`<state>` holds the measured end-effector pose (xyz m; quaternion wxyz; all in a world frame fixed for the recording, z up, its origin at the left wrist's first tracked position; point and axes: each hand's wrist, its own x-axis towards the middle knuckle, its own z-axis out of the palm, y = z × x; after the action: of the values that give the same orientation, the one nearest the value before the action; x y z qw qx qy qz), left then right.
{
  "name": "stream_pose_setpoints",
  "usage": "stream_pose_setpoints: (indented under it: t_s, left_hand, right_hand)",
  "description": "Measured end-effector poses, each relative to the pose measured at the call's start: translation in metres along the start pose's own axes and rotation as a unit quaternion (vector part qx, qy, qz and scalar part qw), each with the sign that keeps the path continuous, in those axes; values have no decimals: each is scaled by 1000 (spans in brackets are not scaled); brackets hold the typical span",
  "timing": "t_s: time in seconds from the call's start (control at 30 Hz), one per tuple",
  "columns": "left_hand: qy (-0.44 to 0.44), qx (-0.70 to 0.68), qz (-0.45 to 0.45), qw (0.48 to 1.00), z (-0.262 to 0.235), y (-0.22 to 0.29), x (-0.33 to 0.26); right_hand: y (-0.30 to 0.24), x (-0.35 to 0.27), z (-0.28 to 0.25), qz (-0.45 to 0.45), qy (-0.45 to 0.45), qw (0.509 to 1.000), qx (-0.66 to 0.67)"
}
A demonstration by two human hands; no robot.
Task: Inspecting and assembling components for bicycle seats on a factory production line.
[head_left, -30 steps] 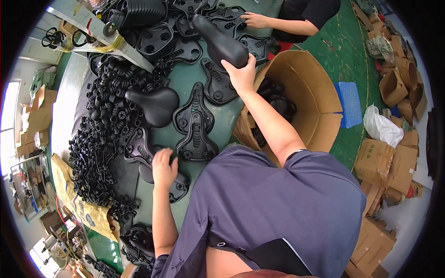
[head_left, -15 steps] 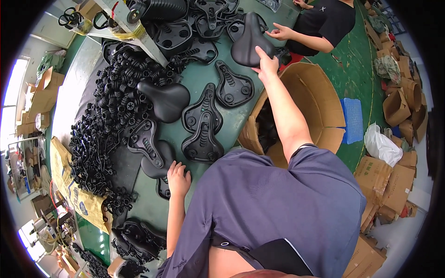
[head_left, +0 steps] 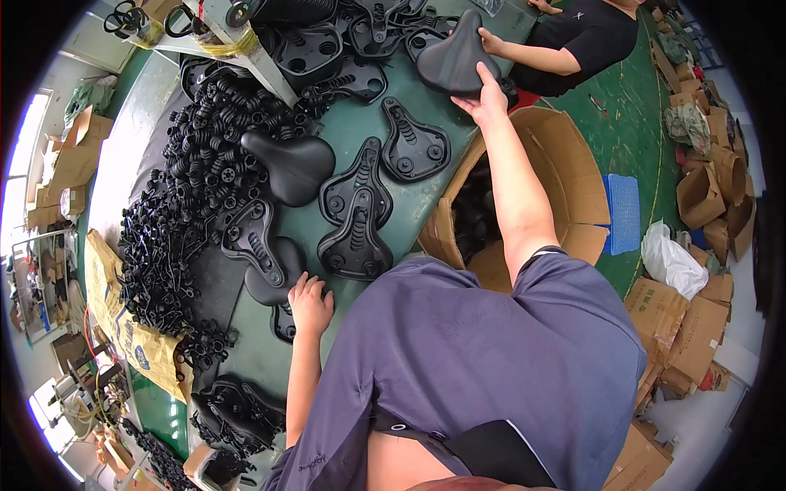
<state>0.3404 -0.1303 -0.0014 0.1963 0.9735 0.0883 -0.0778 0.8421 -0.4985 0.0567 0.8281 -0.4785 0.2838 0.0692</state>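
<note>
At the far side of the table, my right hand (head_left: 489, 96) grips the wide rear edge of a black bicycle saddle (head_left: 455, 61). A co-worker's hand (head_left: 491, 41) also touches this saddle, on its right side. My left hand (head_left: 311, 306) lies open on the green table (head_left: 260, 340), fingers slightly spread, beside a smooth-topped saddle (head_left: 288, 266) that is partly covered by an upturned saddle (head_left: 252, 237). Farther off, several more saddles lie underside up, one of them (head_left: 356, 241) overlapping another. A smooth saddle (head_left: 295, 168) rests top up to their left.
A heap of small black plastic and spring parts (head_left: 201, 164) covers the table's left side. An open cardboard box (head_left: 565, 164) holding dark items stands right of the table. A metal frame (head_left: 266, 69) rises at the back. The co-worker (head_left: 577, 41) is at the far right.
The saddle in my right hand has moved slightly right and tilted. The co-worker's hand, apart from it before, now touches it. My left hand stays on the table.
</note>
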Motion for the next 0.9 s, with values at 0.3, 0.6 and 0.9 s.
stream_pose_setpoints:
  t_s: [0.3, 0.6, 0.9]
  left_hand:
    - [8, 8, -2, 1000, 6, -1, 2]
    - [41, 5, -31, 999, 8, 9, -14]
    - [-2, 93, -138, 986, 4, 25, -59]
  right_hand:
    - [-21, 36, 20, -147, 38, 986, 67]
    - [149, -55, 2, -95, -185, 867, -453]
    - [263, -197, 61, -406, -414, 598, -554]
